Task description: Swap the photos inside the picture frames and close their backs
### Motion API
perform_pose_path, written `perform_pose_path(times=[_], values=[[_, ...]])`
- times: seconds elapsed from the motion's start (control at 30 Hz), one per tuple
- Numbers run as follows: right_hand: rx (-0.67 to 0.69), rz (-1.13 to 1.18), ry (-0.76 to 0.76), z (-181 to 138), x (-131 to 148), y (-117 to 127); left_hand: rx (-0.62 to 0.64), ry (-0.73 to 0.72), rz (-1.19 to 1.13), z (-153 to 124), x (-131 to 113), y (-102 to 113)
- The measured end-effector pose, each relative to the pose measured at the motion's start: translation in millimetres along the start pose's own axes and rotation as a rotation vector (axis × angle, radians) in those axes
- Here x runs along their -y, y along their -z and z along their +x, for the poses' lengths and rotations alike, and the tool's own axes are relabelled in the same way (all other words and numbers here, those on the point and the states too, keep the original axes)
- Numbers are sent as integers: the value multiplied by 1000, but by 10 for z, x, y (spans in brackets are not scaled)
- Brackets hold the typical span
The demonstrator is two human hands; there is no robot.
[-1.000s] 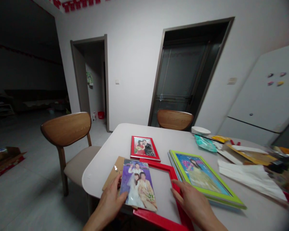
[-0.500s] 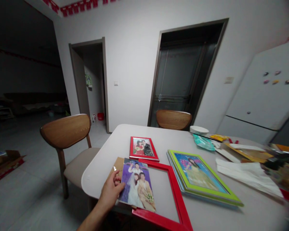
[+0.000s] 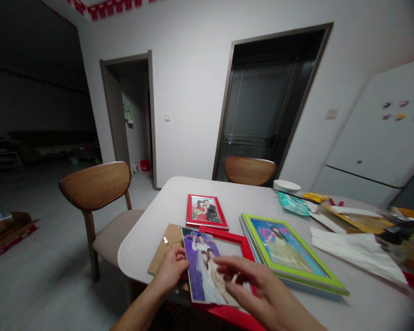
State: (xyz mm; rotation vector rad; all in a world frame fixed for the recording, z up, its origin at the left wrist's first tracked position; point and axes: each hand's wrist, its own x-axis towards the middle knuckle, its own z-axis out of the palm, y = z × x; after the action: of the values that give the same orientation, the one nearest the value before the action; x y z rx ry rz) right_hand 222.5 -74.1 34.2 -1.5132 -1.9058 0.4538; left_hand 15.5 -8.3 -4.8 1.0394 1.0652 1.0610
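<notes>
My left hand (image 3: 172,271) is closed on the left edge of a printed photo (image 3: 202,271), which shows people in wedding clothes against purple. Over the photo's right side, my right hand (image 3: 248,285) has its thumb and fingers apart; whether a fingertip touches the print cannot be made out. Beneath the photo lies an empty red picture frame (image 3: 246,248), partly covered by the print and my right hand. A brown backing board (image 3: 163,250) with a metal clip lies on the table, left of the photo and partly behind my left hand.
A smaller red framed photo (image 3: 207,211) lies farther back. On the right is a stack of frames topped by a green frame (image 3: 293,253). Beyond it are a white cloth or paper (image 3: 355,250), a teal packet (image 3: 293,204) and a bowl (image 3: 286,186). Chairs (image 3: 96,188) stand around the table.
My right hand has come into view over the photo's right side. The photo has shifted slightly right in my left hand, uncovering more of the brown backing board.
</notes>
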Motion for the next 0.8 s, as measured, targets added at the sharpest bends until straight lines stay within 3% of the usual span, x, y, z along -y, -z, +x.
perform_pose_path(times=[0.1, 0.2, 0.43, 0.6, 0.8], values=[[143, -62, -116, 366, -162, -233, 0, -11, -37, 1, 4, -28], [194, -1, -176, 461, -306, -404, 5, -24, -64, 24, 29, -45], [32, -55, -69, 385, -194, -442, -26, -103, -108, -39, -54, -107], [-24, 82, -148, 429, -175, -364, 18, -175, -160, -155, -251, -196], [-50, -16, -140, 426, -155, -371, 11, -304, -74, -254, -369, -358]])
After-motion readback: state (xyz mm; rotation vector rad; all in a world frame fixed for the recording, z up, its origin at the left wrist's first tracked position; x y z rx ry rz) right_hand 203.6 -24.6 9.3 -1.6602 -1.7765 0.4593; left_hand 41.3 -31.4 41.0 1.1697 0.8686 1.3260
